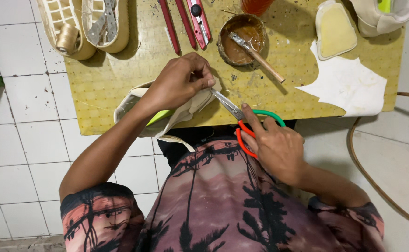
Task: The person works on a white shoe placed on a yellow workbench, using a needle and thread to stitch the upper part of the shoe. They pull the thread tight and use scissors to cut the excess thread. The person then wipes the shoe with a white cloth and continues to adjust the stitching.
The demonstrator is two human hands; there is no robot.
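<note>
Item: a cream-coloured fabric shoe upper with a bright green insert (167, 112), lying at the near edge of the yellow speckled worktable (120, 79) and partly overhanging it. It is being pinched at its top edge by the left hand (178, 81), whose fingers are closed together on the fabric. A pair of steel-bladed scissors with one green and one orange loop handle (241, 119) is being held by the right hand (276, 147), fingers clamped through and around the loops; the blade tips are being brought to the pinched spot, though whether the blades are parted is hard to judge at this angle. For a clean trim, the fabric is best kept taut by the pinch and only the tips used, close to the fingertips. Adjacent: a round brown bowl of glue with a wooden-handled brush (241, 39), a white cut pattern piece (349, 84), red-handled cutting tools (185, 18), and a cream moulded shoe sole with a thread spool (66, 25).
</note>
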